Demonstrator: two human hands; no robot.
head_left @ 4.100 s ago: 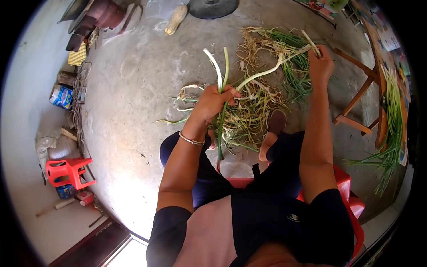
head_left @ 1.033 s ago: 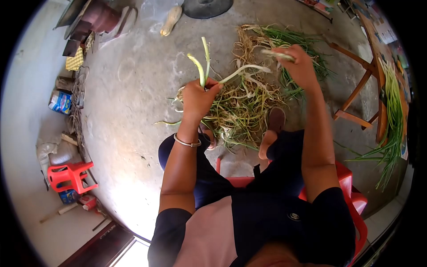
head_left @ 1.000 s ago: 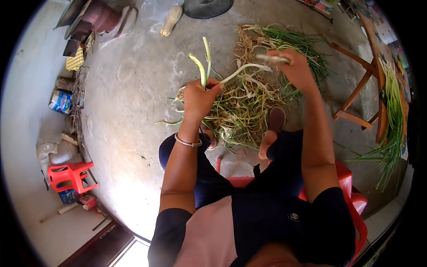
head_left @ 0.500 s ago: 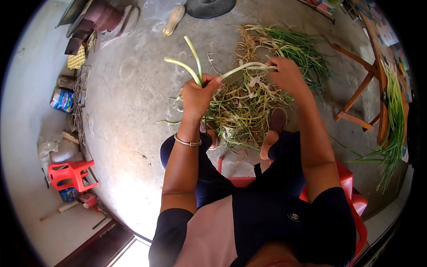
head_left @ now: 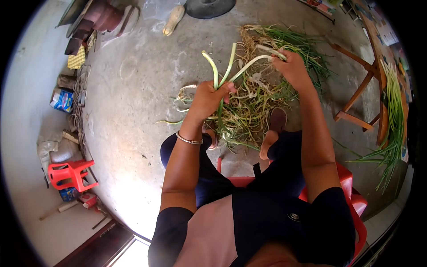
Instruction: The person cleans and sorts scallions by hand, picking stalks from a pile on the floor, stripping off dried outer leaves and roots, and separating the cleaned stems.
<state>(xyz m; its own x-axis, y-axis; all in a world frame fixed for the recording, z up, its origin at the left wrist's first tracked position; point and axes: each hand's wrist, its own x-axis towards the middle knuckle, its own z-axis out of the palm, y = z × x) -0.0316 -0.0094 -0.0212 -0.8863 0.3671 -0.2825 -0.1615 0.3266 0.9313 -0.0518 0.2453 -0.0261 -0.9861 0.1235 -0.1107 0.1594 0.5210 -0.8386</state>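
My left hand [head_left: 208,99] is closed around three scallion stalks [head_left: 230,62], whose pale ends spread upward and whose green leaves hang below. One pale stalk [head_left: 251,63] bends right to my right hand [head_left: 291,69], whose fingers are pinched on its end. A short pale piece [head_left: 272,51], slightly blurred, also sticks out of my right hand. Under and between the hands lies a heap of yellowish peelings and leaves [head_left: 251,111]. Behind my right hand rests a bunch of green scallions with roots [head_left: 302,40].
Scallions [head_left: 391,107] hang over a wooden table edge [head_left: 378,49] at the right. Its folding leg [head_left: 356,95] reaches the floor. A squash [head_left: 173,20] and a dark round lid [head_left: 210,6] lie ahead. A red stool [head_left: 69,173] stands at the left.
My left hand has tilted, swinging the pale stalks from leftward to upright and rightward. My right hand has risen slightly, and the short pale piece shows again above its fingers.
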